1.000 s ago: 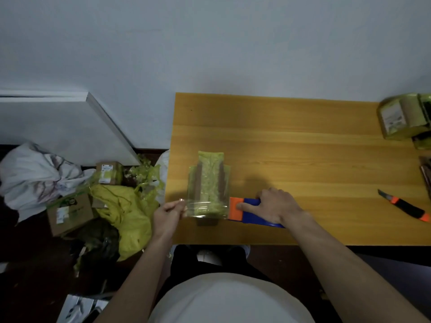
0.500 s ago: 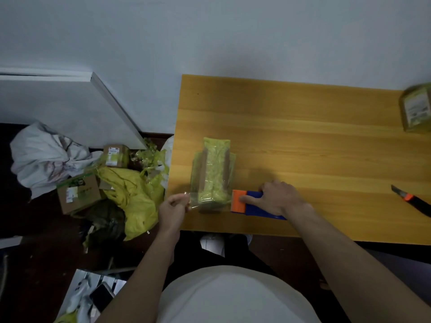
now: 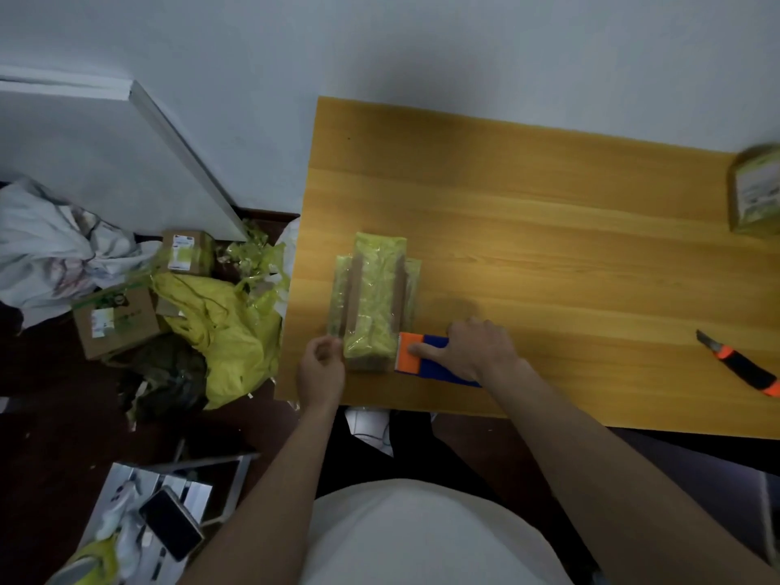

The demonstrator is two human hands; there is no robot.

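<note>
A small cardboard box (image 3: 375, 297) wrapped in yellow-green tape lies near the left front of the wooden table (image 3: 548, 230). My left hand (image 3: 320, 365) pinches the clear tape film at the box's near left corner. My right hand (image 3: 472, 348) grips a blue scraper with an orange blade (image 3: 422, 358), its orange edge pressed against the box's near right side.
An orange-and-black utility knife (image 3: 738, 365) lies at the table's right. A taped box (image 3: 757, 192) sits at the far right edge. On the floor at left are cardboard boxes (image 3: 114, 323), yellow plastic (image 3: 228, 327), white cloth (image 3: 50, 247), and a phone (image 3: 171, 523).
The view has swung left and down, so the table sits further right. Both hands stay at the box; the scraper remains against its right side.
</note>
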